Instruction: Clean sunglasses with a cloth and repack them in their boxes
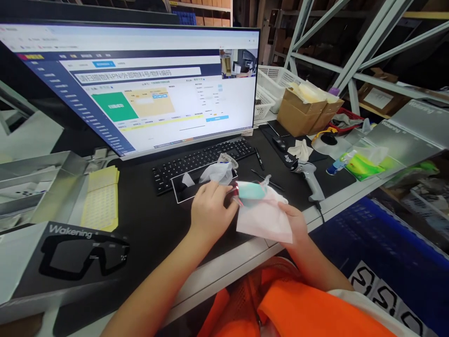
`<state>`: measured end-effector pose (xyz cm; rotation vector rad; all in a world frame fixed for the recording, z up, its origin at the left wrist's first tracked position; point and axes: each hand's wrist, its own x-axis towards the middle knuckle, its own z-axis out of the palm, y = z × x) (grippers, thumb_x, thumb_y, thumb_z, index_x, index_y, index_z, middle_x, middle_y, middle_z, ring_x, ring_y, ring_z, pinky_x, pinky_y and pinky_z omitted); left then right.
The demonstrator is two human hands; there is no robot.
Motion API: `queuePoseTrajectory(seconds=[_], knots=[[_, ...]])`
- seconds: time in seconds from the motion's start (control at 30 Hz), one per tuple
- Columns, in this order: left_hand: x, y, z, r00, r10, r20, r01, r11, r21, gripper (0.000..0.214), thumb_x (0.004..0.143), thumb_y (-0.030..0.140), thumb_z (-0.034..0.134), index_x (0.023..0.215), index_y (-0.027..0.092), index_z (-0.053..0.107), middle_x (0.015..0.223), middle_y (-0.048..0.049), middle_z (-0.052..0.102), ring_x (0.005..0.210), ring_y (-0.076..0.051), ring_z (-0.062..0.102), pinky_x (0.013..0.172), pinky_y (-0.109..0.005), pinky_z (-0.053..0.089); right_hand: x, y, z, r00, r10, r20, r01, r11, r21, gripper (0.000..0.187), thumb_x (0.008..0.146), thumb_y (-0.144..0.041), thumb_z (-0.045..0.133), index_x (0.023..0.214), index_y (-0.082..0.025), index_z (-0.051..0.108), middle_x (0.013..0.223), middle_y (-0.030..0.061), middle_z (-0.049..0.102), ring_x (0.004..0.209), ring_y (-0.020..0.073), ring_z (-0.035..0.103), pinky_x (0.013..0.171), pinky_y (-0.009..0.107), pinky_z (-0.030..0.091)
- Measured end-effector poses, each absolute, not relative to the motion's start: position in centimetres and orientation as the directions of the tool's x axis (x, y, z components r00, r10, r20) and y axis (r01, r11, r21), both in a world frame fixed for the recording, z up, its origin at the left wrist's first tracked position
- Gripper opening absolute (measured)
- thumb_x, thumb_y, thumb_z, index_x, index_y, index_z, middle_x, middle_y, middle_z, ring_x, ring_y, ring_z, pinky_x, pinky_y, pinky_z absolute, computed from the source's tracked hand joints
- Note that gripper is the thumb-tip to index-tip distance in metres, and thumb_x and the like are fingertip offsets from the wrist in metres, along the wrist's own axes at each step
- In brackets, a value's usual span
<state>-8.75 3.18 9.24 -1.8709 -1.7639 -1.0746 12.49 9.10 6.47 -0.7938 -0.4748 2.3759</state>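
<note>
My right hand grips a pale pink plastic bag from below, above the desk's front edge. A teal object shows at the bag's open top. My left hand is closed at the bag's left edge, its fingers pinching the opening near a small red piece. Just behind my hands lies a crumpled clear bag on a black tray in front of the keyboard.
A large monitor stands behind. A barcode scanner and pens lie right of the keyboard. Cardboard boxes, white baskets, a yellow label sheet and a printed box surround the black mat.
</note>
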Motion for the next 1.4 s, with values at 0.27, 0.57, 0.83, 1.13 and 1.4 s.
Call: queuePoseTrajectory(seconds=[0.27, 0.57, 0.83, 1.13, 1.4], knots=[[-11.0, 4.0, 9.1, -0.474, 0.747, 0.467, 0.379, -0.305, 0.874, 0.026, 0.080, 0.032, 0.078, 0.101, 0.020, 0.070, 0.100, -0.0052, 0.073, 0.095, -0.022, 0.070, 0.083, -0.033, 0.056, 15.7, 11.1, 2.7, -0.461, 0.786, -0.412, -0.572, -0.618, -0.540, 0.027, 0.078, -0.028, 0.060, 0.099, -0.018, 0.075, 0.100, 0.0086, 0.080, 0.106, 0.0309, 0.074, 0.113, 0.052, 0.045], [-10.6, 4.3, 8.3, -0.523, 0.698, 0.490, 0.084, -0.530, 0.844, 0.040, 0.078, 0.050, 0.080, 0.105, 0.025, 0.066, 0.112, -0.0078, 0.073, 0.125, -0.032, 0.063, 0.113, -0.055, 0.045, 15.0, 12.8, -0.9, -0.491, 0.794, -0.359, -0.618, -0.608, -0.498, 0.022, 0.078, -0.025, 0.063, 0.097, -0.017, 0.073, 0.094, 0.0085, 0.080, 0.100, 0.0307, 0.075, 0.111, 0.056, 0.046], [-10.7, 4.0, 7.7, -0.559, 0.672, 0.486, 0.231, -0.436, 0.870, 0.045, 0.085, 0.061, 0.068, 0.110, 0.024, 0.061, 0.104, -0.0097, 0.073, 0.119, -0.032, 0.067, 0.103, -0.051, 0.054, 14.8, 13.0, -0.9, -0.487, 0.767, -0.418, -0.583, -0.642, -0.498, 0.024, 0.079, -0.024, 0.060, 0.096, -0.014, 0.073, 0.094, 0.0112, 0.080, 0.097, 0.0318, 0.076, 0.109, 0.053, 0.049], [-10.4, 3.9, 7.6, -0.489, 0.667, 0.562, 0.289, -0.484, 0.826, 0.041, 0.091, 0.061, 0.059, 0.115, 0.028, 0.053, 0.112, -0.0076, 0.072, 0.121, -0.029, 0.066, 0.106, -0.051, 0.052, 14.2, 12.5, 0.4, -0.493, 0.763, -0.418, -0.580, -0.646, -0.496, 0.030, 0.081, -0.027, 0.058, 0.104, -0.015, 0.073, 0.108, 0.0106, 0.078, 0.103, 0.0300, 0.074, 0.111, 0.051, 0.047], [-10.0, 3.5, 8.2, -0.467, 0.669, 0.579, 0.241, -0.533, 0.811, 0.032, 0.093, 0.050, 0.064, 0.114, 0.029, 0.052, 0.113, -0.0054, 0.074, 0.127, -0.028, 0.063, 0.112, -0.052, 0.048, 14.3, 12.4, 0.2, -0.549, 0.754, -0.359, -0.566, -0.652, -0.505, 0.042, 0.083, -0.031, 0.057, 0.119, -0.014, 0.068, 0.112, 0.0126, 0.077, 0.116, 0.0314, 0.069, 0.113, 0.056, 0.042]])
